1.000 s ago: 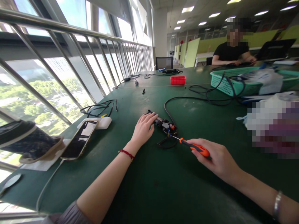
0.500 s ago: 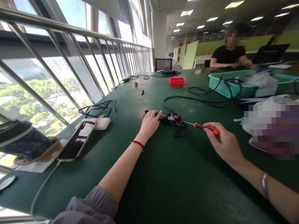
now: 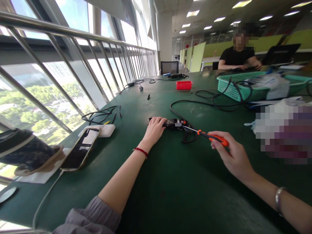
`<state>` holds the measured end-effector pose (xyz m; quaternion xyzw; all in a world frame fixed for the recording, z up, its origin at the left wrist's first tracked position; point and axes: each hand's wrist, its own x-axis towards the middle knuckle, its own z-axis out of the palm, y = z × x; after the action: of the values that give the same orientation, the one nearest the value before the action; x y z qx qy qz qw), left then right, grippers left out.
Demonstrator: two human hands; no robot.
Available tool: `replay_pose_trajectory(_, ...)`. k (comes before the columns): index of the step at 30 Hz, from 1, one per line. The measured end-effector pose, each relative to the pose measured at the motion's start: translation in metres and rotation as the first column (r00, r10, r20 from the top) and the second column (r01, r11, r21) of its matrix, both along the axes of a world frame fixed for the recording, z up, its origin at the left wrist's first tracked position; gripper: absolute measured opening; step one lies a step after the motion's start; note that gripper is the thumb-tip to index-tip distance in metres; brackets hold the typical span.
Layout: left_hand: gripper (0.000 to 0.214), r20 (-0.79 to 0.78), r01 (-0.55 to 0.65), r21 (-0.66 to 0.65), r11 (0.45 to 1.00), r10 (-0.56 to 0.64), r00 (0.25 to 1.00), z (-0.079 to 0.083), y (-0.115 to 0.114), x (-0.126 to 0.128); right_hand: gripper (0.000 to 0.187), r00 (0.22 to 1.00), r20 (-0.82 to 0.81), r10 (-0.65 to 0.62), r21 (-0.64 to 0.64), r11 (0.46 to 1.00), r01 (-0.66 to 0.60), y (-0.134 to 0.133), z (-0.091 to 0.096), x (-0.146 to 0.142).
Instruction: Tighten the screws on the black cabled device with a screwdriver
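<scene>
A black corded device, with its inner parts and thin wires exposed, lies on the green table. Over its left end my left hand is closed, pressing it against the tabletop; the fingers hide that end. My right hand grips an orange-and-black screwdriver by the handle. Its thin metal shaft points left, and the tip reaches the wired right end of the device. Whether the tip sits on a screw is too small to tell. A black loop-shaped part lies just below that end.
A phone rests on a white block at left, near a cup. Loose cables lie behind it. Farther back are a red tray and a green basket. A person sits across the table.
The screwdriver has tilted, its tip shifting left onto the device's right end. My left hand stays on the device. The camera view has moved slightly.
</scene>
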<state>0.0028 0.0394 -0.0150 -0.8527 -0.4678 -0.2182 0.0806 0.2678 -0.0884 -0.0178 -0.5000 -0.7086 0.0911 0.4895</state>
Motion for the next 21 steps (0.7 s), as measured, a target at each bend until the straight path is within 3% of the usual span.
replay_pose_trajectory(8,0.049,0.03,0.016,0.02,1.0,-0.017,0.999,-0.0028,0.0007,-0.0059,0.023,0.998,-0.063,0.024,-0.059,0.998,-0.028,0.0019,-0.004,0.0021)
replay_pose_trajectory(21,0.042,0.028,0.011,0.041,0.999,-0.012,1.0,-0.0022,-0.0021,-0.0078,0.024,0.997,-0.072,0.04,-0.071,0.996,-0.045,0.0019,-0.0032,0.0012)
